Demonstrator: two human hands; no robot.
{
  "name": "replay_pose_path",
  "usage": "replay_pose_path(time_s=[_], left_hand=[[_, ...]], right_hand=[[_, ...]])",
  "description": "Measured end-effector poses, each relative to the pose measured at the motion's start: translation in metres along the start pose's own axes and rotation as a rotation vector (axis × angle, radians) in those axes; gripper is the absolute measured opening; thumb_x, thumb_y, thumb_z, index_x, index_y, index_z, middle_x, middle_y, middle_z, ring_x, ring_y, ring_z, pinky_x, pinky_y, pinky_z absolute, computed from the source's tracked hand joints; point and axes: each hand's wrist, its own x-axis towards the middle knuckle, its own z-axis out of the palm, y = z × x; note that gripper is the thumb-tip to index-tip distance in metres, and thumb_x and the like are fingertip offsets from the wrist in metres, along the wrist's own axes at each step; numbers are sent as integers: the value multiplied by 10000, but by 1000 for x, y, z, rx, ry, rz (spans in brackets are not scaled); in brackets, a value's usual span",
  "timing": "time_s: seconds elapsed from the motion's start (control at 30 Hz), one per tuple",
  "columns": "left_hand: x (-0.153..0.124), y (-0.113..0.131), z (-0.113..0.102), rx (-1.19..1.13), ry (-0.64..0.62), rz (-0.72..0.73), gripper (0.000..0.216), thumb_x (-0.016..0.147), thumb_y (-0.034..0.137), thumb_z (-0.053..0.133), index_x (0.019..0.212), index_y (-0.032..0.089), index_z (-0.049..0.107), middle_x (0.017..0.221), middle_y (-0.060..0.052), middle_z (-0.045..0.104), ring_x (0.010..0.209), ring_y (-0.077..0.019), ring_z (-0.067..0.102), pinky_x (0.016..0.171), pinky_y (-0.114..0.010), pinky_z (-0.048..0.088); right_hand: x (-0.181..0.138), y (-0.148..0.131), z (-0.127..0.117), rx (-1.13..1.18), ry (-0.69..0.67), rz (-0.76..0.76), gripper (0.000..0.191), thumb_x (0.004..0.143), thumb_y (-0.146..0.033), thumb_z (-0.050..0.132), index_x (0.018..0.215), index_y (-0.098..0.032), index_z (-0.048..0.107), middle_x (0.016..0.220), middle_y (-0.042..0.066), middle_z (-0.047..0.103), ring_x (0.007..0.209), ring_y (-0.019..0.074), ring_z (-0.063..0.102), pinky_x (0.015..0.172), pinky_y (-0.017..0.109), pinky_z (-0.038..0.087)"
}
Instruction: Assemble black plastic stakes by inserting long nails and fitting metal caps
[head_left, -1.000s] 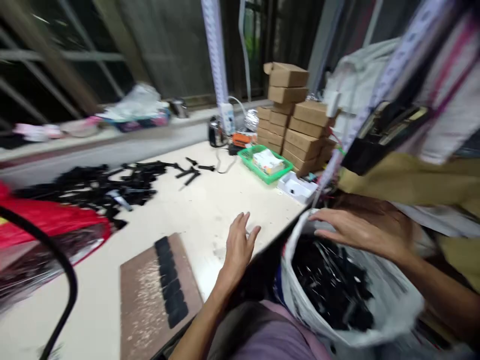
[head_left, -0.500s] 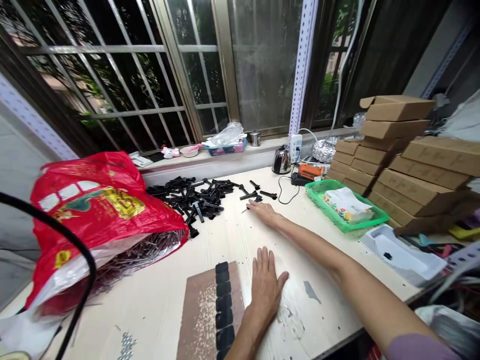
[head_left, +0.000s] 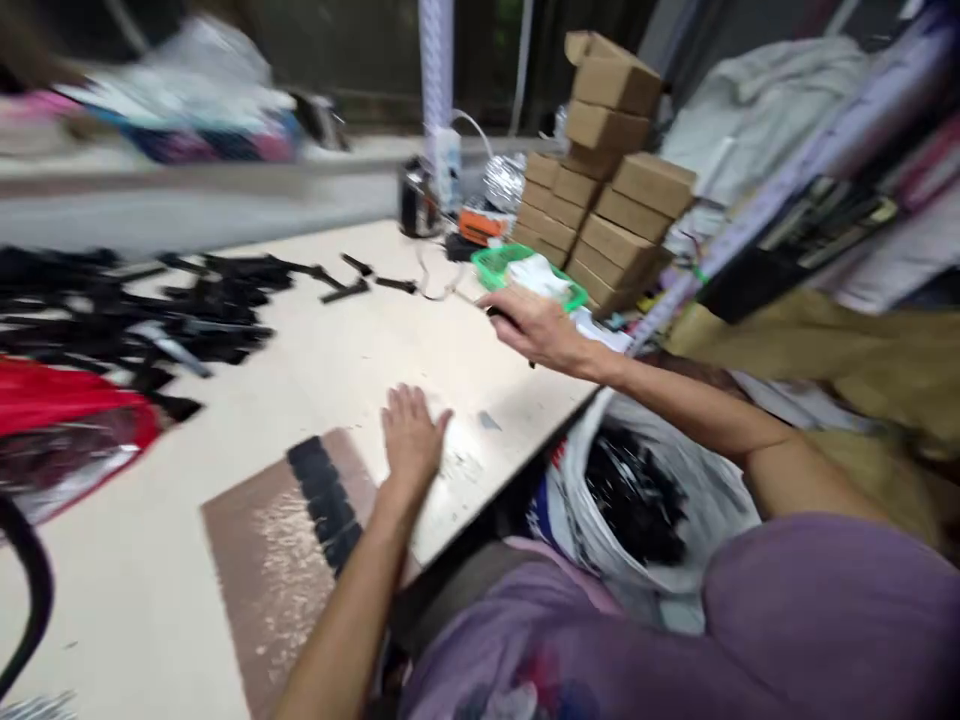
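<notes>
My left hand lies flat on the white table with its fingers stretched out, just right of a brown board. A row of black squarish pieces runs along that board, beside a scatter of small pale bits. Over the table's right side, my right hand is closed around a slim tool with a thin pale shaft and a dark part at the fingers; blur hides its exact kind. Behind that hand stands a green basket with a white packet in it.
Black long-stemmed parts are heaped at the back left, near a red bag. Cardboard boxes are stacked at the right rear. A white sack of black pieces stands below the table's right edge. A kettle stands at the back.
My view has swung right and down, bringing the sack into sight. My right hand has lifted from near the black parts and moved right with the slim tool. My left hand stays flat.
</notes>
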Motion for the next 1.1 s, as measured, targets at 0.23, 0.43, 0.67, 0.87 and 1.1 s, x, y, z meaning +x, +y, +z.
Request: replay_pose_path(time_s=[0.23,0.43,0.67,0.87,1.1], left_hand=[[4,3,-3,27,25,105,690,912,476,293,1374,-36,306,1458,-298,259,1380,-395,149,1069,-550,179],[4,2,-2,133,64,150,672,920,496,295,1360,-11,305,1447,-271,294,1349,-390,210,1033,-545,249],[8,-3,4,197,60,151,642,915,498,315,1359,35,320,1445,-240,325,1337,-361,251,1021,-525,284],[7,-1,4,170,49,91,635,916,439,307,1370,-5,334,1459,-274,287,1376,-371,196,1052,-538,237],[-1,0,-3,91,37,-12,580,882,394,393,1348,51,422,1455,-242,316,1383,-342,224,1080,-511,241]], right_hand=[[-239,10,-56,-87,-121,773,335,909,-324,401,1154,-169,568,1082,78,613,948,191,562,867,326,421],[-320,12,43,-74,-631,1228,763,866,-590,389,1444,-106,265,1475,252,222,1318,407,273,1007,582,220],[-315,23,100,-99,-593,1125,726,869,-564,427,1473,-244,181,1546,148,-22,1378,409,77,1046,587,137],[-321,20,105,-79,-663,904,690,834,-568,456,1436,-280,284,1551,105,64,1389,387,75,1050,611,134],[-334,53,97,95,-750,950,613,680,-623,466,1236,-380,554,1372,113,475,1270,348,420,981,540,358]])
